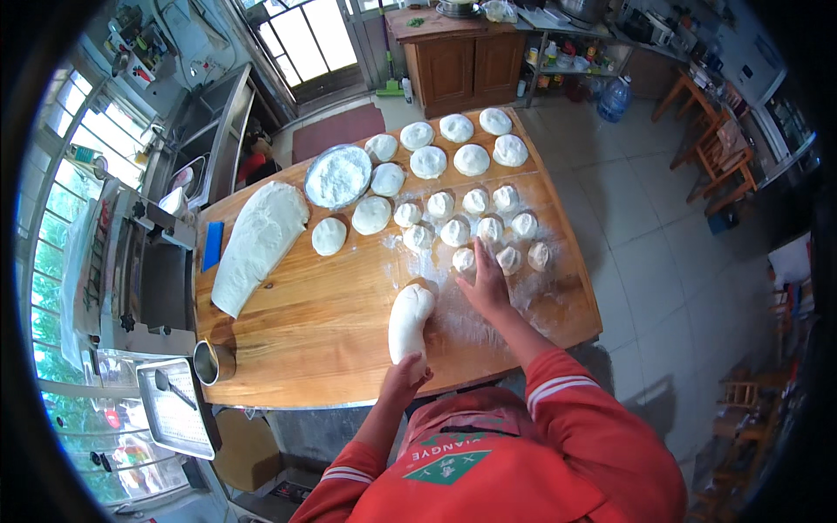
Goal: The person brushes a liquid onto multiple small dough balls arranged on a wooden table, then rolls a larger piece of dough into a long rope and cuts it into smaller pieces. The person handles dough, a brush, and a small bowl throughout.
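Note:
On the wooden table (307, 353), a thick roll of dough (409, 320) lies near the front edge. My left hand (407, 380) grips its near end. Over the floured area, my right hand (487, 284) reaches with extended fingers to the small dough pieces, beside one (463, 260); whether it touches that piece is unclear. Several more small pieces (454, 232) sit in rows beyond. Flattened dough rounds (471, 159) line the far side, by a round metal container of flour (338, 176). A large dough slab (261, 242) rests at the left.
A blue scraper (212, 246) lies by the slab. A metal cup (214, 362) stands at the table's left corner, near a metal tray (176, 438) holding a dark scoop (171, 387). A machine with metal rollers (163, 281) adjoins the left edge. Another person (256, 160) is partly visible beyond.

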A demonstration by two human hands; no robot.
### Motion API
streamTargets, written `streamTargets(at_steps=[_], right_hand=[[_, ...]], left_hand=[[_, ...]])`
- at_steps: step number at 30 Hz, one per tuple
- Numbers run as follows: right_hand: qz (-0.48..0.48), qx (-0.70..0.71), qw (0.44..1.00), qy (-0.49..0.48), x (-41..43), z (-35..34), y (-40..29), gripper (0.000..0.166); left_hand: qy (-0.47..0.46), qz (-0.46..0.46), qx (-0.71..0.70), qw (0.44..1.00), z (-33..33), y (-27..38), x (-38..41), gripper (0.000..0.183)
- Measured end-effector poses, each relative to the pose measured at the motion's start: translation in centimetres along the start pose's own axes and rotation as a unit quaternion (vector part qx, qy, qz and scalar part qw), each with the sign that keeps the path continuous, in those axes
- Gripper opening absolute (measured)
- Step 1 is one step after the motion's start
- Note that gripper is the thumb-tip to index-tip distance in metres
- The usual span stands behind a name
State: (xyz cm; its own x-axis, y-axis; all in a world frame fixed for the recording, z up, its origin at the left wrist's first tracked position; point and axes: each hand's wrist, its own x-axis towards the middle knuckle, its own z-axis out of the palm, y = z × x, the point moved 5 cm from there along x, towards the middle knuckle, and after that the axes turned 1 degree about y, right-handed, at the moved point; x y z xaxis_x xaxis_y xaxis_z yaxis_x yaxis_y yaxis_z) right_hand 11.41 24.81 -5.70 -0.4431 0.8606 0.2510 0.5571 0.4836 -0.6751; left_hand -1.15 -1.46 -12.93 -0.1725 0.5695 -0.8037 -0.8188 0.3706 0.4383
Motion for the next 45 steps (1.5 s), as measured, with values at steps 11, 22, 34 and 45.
streamTargets(at_steps=[11,22,34,45], right_hand=[[0.573,0.537,0.534,-0.312,-19.4,3.7,-1.5,0.028],[0.446,0.595,0.513,-0.428,-13.7,9.0,-6.6,0.035],[0.241,0.291,0.706,-0.598,-16.7,12.7,-7.1,0.016],[0.029,0.162,0.986,-0.034,1.7,5.1,-7.0,0.039]], left_hand=[[-0.153,-0.007,0.371,0.916,3.3,-0.9,-1.9,0.064],[-0.018,0.229,-0.065,0.971,-0.7,6.8,0.0,0.066],[-0.038,0.225,0.1,0.969,-0.5,1.3,0.7,0.021],[-0.153,0.073,0.008,0.986,-2.1,3.6,-0.3,0.061]])
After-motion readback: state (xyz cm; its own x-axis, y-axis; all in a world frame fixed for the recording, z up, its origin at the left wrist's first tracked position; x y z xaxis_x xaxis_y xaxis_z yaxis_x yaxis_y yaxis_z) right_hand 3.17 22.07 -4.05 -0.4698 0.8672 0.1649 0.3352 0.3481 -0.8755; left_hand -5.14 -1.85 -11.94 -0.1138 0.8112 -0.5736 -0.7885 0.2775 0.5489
